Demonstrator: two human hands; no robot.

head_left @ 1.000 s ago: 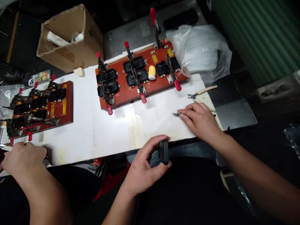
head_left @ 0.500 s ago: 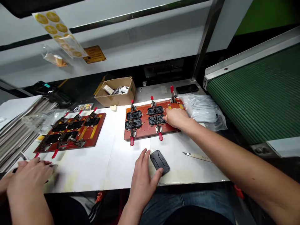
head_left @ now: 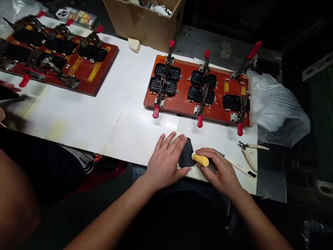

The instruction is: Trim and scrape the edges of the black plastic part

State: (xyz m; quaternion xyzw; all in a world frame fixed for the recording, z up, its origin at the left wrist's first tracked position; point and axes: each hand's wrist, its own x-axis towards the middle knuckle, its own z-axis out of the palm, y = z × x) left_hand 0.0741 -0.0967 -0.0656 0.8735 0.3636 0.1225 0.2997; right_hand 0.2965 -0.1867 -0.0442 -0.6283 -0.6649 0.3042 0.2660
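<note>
A flat black rectangular cover [head_left: 186, 154] with moulded lines lies on the white worktop near its front edge. My left hand [head_left: 166, 158] steadies it from the left, index finger at its top edge and thumb at its lower corner. In my right hand [head_left: 221, 170], fingers and thumb pinch a small yellow stub [head_left: 201, 159] with a pale end, which is at the cover's right edge. Beyond my hands stands a red-brown fixture board [head_left: 182, 102], where toggle clamps with red handles sit by several black parts.
A white-handled craft knife [head_left: 240, 167] and side cutters [head_left: 247, 152] lie right of my right hand. Behind are a plastic bag [head_left: 278, 107], a cardboard box [head_left: 145, 24] and a pale wedge [head_left: 134, 45]. A second fixture board [head_left: 96, 78] and another person's arm [head_left: 15, 198] are at left.
My right hand has come back from the fixture board to the black cover, now with the yellow stub. My left hand has moved onto the cover. The view has tilted down.
</note>
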